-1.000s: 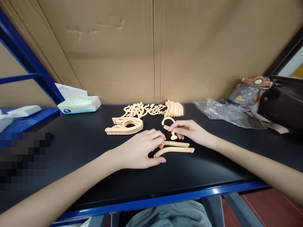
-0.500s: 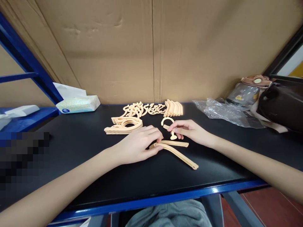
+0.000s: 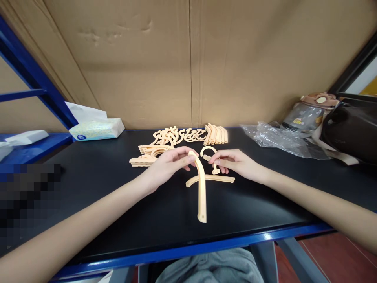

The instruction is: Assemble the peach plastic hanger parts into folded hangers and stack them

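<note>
My left hand (image 3: 173, 163) pinches the upper end of a curved beige plastic hanger arm (image 3: 202, 188), whose long part hangs down toward the table's front. Between the fingers of my right hand (image 3: 231, 161) is a cream hanger hook (image 3: 208, 149); its curved end points up and left, and its round base shows below the fingertips. A second hanger arm (image 3: 218, 178) lies on the black table (image 3: 250, 208) behind the held one. Behind my left hand sits a stack of folded beige hangers (image 3: 144, 160), partly covered by the hand.
Loose hooks (image 3: 169, 135) lie in a pile at the back, beside a row of hanger arms (image 3: 216, 134). A tissue pack (image 3: 97, 129) stands back left. Clear plastic film (image 3: 273, 139), a bottle (image 3: 304, 112) and a dark bag (image 3: 350, 129) occupy the right side.
My left hand has lifted one hanger arm off the table and turned it from slanting right to hanging nearly straight down. My right hand with the hook has barely moved.
</note>
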